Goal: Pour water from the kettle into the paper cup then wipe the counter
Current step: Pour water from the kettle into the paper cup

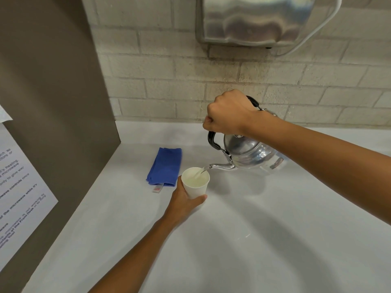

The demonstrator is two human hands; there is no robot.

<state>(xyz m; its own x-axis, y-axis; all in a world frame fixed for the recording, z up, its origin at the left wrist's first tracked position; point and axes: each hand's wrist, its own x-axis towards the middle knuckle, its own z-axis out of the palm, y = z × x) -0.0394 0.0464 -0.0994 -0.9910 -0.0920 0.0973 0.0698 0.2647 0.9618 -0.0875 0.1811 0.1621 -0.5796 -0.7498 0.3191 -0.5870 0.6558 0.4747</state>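
A shiny metal kettle (251, 154) with a black handle is tilted to the left above the white counter (254, 229). My right hand (227, 113) is closed around its handle from above. A thin stream of water runs from the spout into a white paper cup (195, 182). My left hand (186, 200) grips the cup low on its side, holding it a little tilted. Water shows inside the cup. A folded blue cloth (166, 166) lies flat on the counter just left of the cup.
A brown panel (53, 102) with a printed notice (19, 187) walls off the left side. A brick wall (169, 81) runs along the back, with a steel dispenser (264, 20) mounted high on it. The counter stretches wide toward the near edge.
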